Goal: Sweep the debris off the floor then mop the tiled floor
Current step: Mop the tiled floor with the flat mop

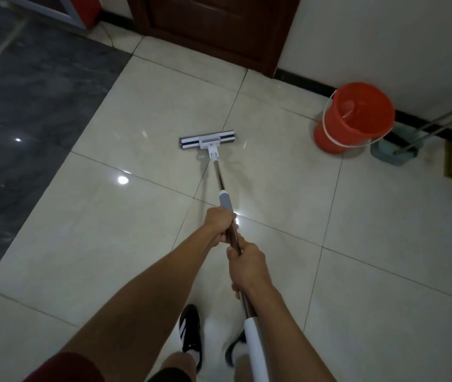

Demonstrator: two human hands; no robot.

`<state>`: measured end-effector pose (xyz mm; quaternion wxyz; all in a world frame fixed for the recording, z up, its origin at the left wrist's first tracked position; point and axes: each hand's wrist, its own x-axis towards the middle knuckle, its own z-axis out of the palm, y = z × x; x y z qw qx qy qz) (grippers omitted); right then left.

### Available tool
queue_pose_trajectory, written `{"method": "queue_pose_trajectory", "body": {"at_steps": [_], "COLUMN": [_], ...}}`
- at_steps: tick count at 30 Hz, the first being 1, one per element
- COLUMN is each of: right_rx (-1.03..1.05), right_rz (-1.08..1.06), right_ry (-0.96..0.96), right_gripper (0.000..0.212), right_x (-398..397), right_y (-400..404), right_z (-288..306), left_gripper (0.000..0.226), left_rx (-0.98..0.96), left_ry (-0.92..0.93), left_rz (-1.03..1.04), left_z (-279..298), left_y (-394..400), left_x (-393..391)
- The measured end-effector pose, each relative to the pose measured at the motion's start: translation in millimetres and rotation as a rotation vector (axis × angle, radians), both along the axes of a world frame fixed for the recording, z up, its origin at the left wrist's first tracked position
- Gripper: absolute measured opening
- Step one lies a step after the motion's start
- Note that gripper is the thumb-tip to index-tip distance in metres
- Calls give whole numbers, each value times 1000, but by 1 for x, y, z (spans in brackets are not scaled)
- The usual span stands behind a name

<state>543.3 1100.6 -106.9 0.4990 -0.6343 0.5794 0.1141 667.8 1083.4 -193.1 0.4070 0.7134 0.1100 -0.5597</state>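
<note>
Mop [219, 172]: a flat mop with a white and grey head lying flat on the pale tiled floor [274, 205], ahead of the person and in the middle of the view; its metal pole slopes back toward the body, with a grey sleeve partway up and a white sleeve near the top end.
Left hand [219, 226]: the forward grip, fingers curled fully round the pole just behind the grey sleeve.
Right hand [247, 264]: the rear grip, wrapped tight round the pole just behind the left hand, the two nearly touching.
Feet: a dark shoe with white stripes [190, 332] stands on the tiles below the arms; the other foot is blurred.
Bucket [353, 117]: orange, with a white bail handle, standing on the floor by the wall to the right of the mop head, well apart from it.
Dustpan [393, 153]: teal, just beside the bucket on its right, with thin metal handles leaning toward the wall.
Door [219, 28]: dark wood, beyond the mop head.
Dark floor [26, 92]: grey marbled area along the left.
</note>
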Motion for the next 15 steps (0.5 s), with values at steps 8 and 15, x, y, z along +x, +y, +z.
{"method": "queue_pose_trajectory", "body": {"at_steps": [8, 15], "right_rx": [-13, 16], "right_rz": [160, 328], "right_ry": [15, 2], "right_gripper": [34, 42], "right_x": [80, 139], "right_y": [-147, -294], "right_z": [-14, -19], "left_gripper": [17, 5], "left_rx": [-5, -12], "left_ry": [-15, -4], "left_rz": [116, 315], "left_z": [-7, 0], "left_y": [-134, -262], "left_x": [79, 135]}}
